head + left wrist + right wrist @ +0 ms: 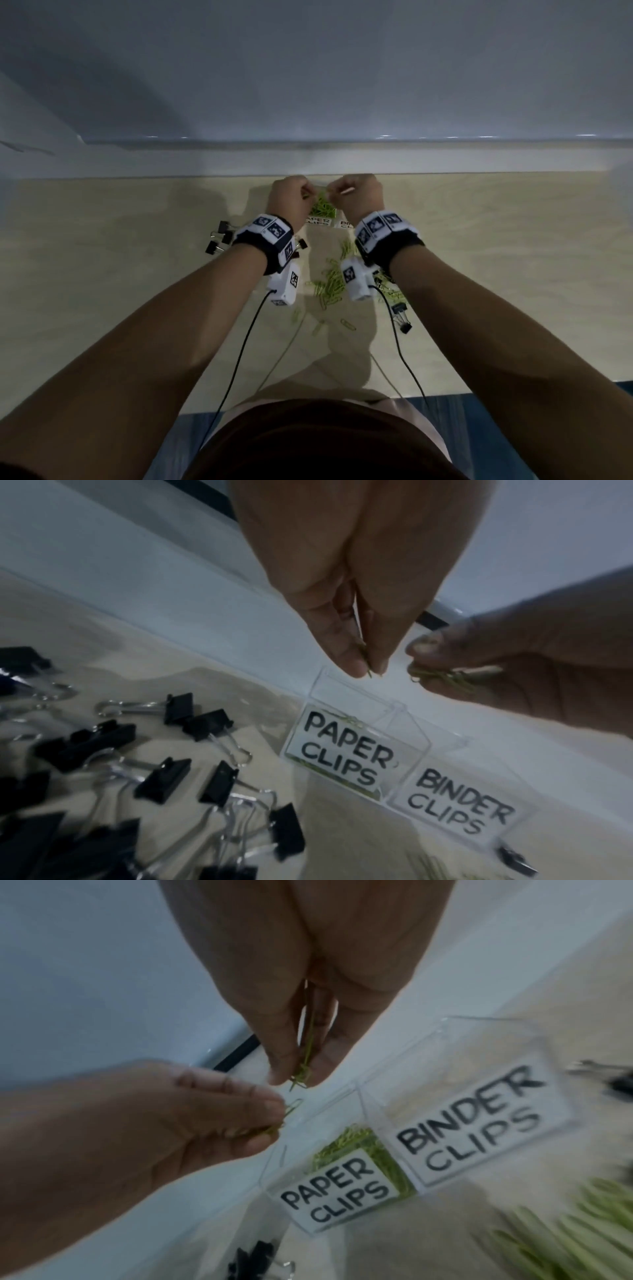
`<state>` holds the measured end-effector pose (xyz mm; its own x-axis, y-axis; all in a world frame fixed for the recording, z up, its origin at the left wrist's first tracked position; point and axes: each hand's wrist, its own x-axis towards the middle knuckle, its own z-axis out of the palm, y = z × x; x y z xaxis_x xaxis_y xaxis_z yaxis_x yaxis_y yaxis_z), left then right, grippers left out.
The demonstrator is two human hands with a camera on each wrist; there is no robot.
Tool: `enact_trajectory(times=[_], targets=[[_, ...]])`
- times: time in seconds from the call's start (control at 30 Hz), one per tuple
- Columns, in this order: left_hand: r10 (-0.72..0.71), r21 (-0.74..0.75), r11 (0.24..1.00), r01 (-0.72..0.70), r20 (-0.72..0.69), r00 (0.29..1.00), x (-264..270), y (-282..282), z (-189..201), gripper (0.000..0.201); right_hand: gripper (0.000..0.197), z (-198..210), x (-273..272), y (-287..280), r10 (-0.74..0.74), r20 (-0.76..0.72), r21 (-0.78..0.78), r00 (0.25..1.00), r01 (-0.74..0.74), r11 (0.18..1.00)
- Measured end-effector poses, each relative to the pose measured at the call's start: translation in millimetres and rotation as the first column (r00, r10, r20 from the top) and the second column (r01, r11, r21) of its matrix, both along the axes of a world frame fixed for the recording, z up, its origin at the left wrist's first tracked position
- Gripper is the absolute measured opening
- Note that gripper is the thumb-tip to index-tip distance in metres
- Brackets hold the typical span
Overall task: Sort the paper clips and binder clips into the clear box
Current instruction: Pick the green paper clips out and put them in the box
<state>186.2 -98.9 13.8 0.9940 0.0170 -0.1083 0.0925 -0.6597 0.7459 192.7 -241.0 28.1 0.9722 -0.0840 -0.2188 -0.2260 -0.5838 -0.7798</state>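
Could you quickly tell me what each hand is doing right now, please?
Left hand: pinching green paper clips above the clear box.
Right hand: also pinching green paper clips above the box.

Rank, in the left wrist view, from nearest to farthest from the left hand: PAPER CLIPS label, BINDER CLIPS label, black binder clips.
From the left hand:
1. PAPER CLIPS label, just below.
2. BINDER CLIPS label, lower right.
3. Black binder clips, lower left; close to the BINDER CLIPS label.

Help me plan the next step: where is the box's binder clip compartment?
In both wrist views the binder clips compartment is the clear box's right half, beside the paper clips compartment, against the wall, just below the right hand.
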Motion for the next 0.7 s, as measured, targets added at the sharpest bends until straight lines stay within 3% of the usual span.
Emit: enact_trajectory(times=[0.17, 0.23, 0.37, 0.47, 0.57, 0.63, 0.7], targets=[[-0.007, 0.154, 0.988, 0.020, -0.080, 0.997, 13, -5, -5, 0.021, 0.019, 2, 17, 17, 0.235, -0.080, -0.211, 0.969, -0.247, 0.946], [-0.046, 0.172, 0.984, 0.053, -0.047, 0.998, 6, -3, -5, 0.029, 0.023, -2, 8, 5, 0.262, -0.072, -0.189, 0.962, -0.271, 0.944], [-0.089, 0.089, 0.992, 0.088, -0.003, 0.996, -21, 1, 0, 0.033, 0.024, -13, -31, -25, 0.175, 0.099, -0.009, 0.980, -0.175, 0.985], [-0.179, 0.071, 0.982, 0.176, 0.029, 0.983, -53, 4, -3, 0.030, 0.019, -26, -62, -42, 0.239, 0.139, -0.079, 0.961, -0.230, 0.970], [-0.375, 0.134, 0.912, 0.388, -0.115, 0.920, -92, -1, -17, 0.031, 0.025, -42, -77, -47, 0.463, 0.008, -0.245, 0.886, -0.447, 0.860], [-0.451, 0.184, 0.845, 0.502, -0.258, 0.854, -111, -9, -30, 0.055, 0.062, -49, -79, -46, 0.564, -0.214, -0.306, 0.798, -0.603, 0.737], [-0.416, 0.255, 0.820, 0.513, -0.350, 0.839, -123, -17, -41, 0.078, 0.091, -54, -81, -44, 0.626, -0.312, -0.353, 0.714, -0.699, 0.622]])
